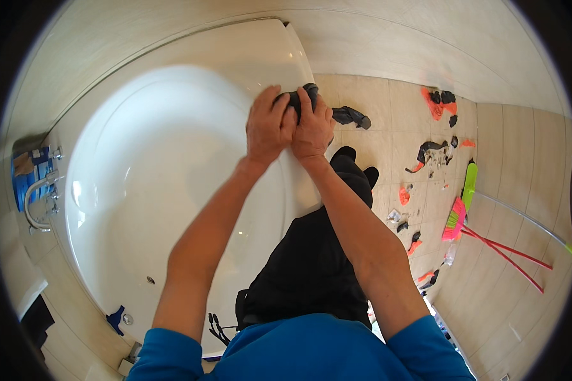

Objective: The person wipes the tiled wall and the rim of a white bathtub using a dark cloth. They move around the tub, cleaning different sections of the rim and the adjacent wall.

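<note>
Both of my hands meet at the far right corner of a white bathtub point(276, 51), pressed close together over a black bundle point(309, 93) that looks like bunched cloth or plastic. My left hand point(270, 124) has its fingers bent over the near left side of the bundle. My right hand point(313, 130) grips it from the right, its fingers wrapped over the top. A black, crumpled strip point(352, 118) sticks out to the right beyond my right hand; whether it joins the bundle is hidden. Much of the bundle is covered by my fingers.
Torn orange and black scraps point(433, 152) lie strewn over the tiled floor point(375, 95). A pink broom point(454, 219) and a green one point(469, 181) rest by the right wall. A curved faucet point(37, 203) stands at the tub's left, beside a blue container point(27, 181).
</note>
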A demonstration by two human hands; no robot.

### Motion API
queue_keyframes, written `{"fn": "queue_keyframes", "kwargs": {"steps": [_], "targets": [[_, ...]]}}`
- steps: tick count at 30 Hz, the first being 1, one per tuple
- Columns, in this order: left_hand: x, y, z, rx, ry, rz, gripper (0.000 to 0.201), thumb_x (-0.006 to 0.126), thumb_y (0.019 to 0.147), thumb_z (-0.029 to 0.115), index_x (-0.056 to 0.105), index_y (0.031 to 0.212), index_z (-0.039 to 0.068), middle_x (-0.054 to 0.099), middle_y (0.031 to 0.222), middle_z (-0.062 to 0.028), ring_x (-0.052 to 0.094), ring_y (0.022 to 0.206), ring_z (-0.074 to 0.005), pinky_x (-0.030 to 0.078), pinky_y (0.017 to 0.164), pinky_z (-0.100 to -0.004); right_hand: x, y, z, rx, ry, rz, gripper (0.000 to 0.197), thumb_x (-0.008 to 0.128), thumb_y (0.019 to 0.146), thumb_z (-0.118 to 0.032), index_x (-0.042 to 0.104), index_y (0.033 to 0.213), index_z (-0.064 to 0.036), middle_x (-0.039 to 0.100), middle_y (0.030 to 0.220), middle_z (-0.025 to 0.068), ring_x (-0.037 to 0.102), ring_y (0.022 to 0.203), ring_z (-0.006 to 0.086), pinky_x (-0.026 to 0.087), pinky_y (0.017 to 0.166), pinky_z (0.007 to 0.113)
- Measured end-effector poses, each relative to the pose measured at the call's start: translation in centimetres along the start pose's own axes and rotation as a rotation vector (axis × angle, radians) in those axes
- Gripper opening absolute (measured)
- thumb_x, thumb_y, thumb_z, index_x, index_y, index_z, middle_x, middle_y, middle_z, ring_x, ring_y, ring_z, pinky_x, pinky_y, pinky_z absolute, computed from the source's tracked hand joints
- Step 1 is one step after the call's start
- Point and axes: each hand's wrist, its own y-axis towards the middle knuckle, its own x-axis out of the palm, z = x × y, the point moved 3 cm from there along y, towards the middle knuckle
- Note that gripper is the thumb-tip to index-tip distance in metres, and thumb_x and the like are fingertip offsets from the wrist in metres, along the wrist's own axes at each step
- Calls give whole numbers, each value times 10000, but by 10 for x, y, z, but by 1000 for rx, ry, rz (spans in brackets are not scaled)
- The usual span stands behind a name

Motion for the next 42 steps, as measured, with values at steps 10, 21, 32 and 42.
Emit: {"fn": "queue_keyframes", "kwargs": {"steps": [10,21,32,42], "targets": [[-16,-84,38,-167,-49,28,233,611,840,-22,685,1060,4,625,1203,-141,594,1095,-348,515,895,-400,-42,-45,8,-155,45,-158,449,630,870,-182,589,1313,-123,456,1425,233,485,1227,413,390,990,500],[-24,-150,36,-643,-425,-82,444,640,882,117,538,1302,12,644,1103,-201,666,904,-360,545,788,-399,-62,-64,-28,-224,229,-208,394,657,852,-185,605,1227,-78,677,1035,112,611,991,301,412,925,439],[-2,-114,44,-647,-148,-22,395,577,959,226,572,1300,28,601,1207,-197,594,1078,-378,478,922,-431,-30,18,-24,-44,-67,-507,353,658,839,-265,652,1146,-90,638,1068,186,602,1019,374,492,832,483],[-2,-162,47,-745,-220,-68,379,525,989,209,568,1309,10,556,1294,-244,564,1157,-414,463,978,-444,-8,2,-32,-465,-121,-113,403,667,815,-241,629,1191,-102,546,1275,150,487,1179,353,361,980,498]]}}
